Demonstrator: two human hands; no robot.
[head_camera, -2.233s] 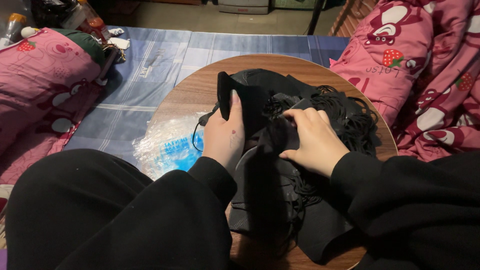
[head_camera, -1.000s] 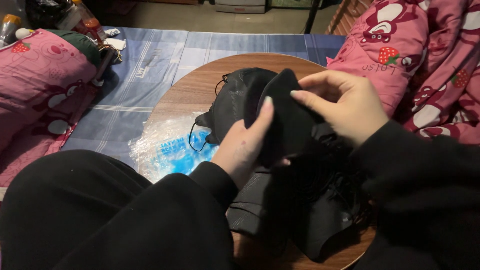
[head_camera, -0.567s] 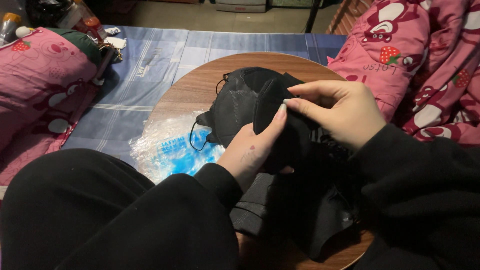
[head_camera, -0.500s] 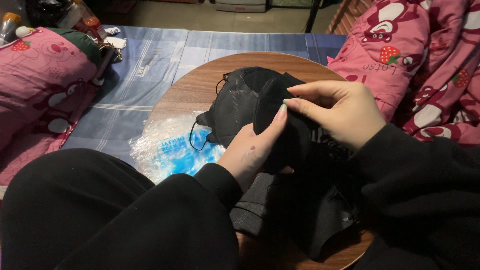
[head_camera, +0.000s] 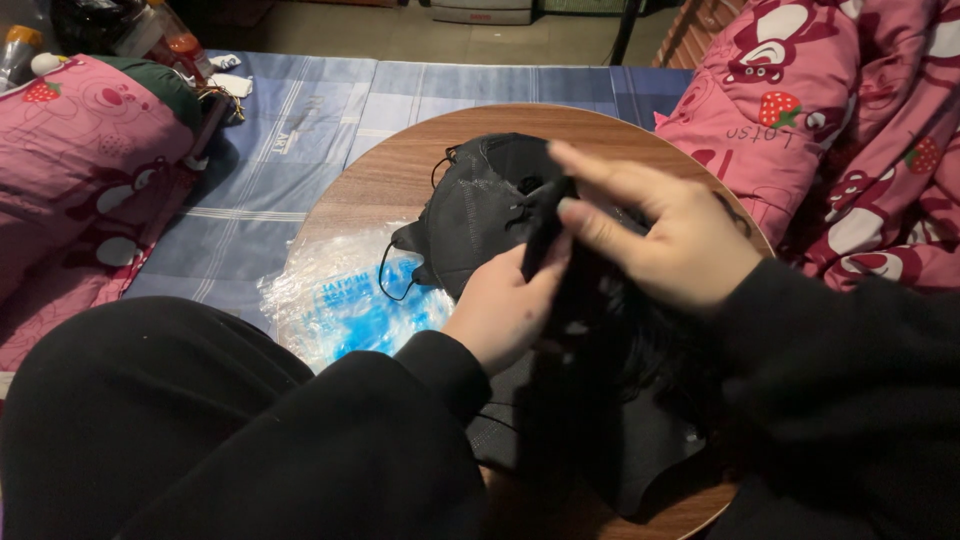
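The left hand (head_camera: 505, 305) and the right hand (head_camera: 665, 235) are meeting above the centre of the round wooden table (head_camera: 400, 165). Both hands are gripping a folded black face mask (head_camera: 540, 235), which is standing narrow and nearly upright between them. The left hand is pinching the mask's lower part with thumb and fingers closed on it. The right hand is holding the upper part from the 3 o'clock side, with its fingertips (head_camera: 572, 210) pressing against the fabric; motion blur is obscuring the exact finger placement.

A second black mask (head_camera: 480, 205) is lying flat on the table directly behind the held mask, at 11 o'clock from the left hand, and its ear loop is trailing toward the 8 o'clock side. A heap of further black masks (head_camera: 640, 440) is lying under both forearms at the table's 5 o'clock edge. A clear plastic bag (head_camera: 345, 300) with blue print is resting at the table's 8 o'clock edge, just beside the flat mask. A blue striped sheet (head_camera: 300, 140) is lying beyond the table at 11 o'clock, and pink patterned bedding (head_camera: 850, 120) is lying at 2 o'clock.
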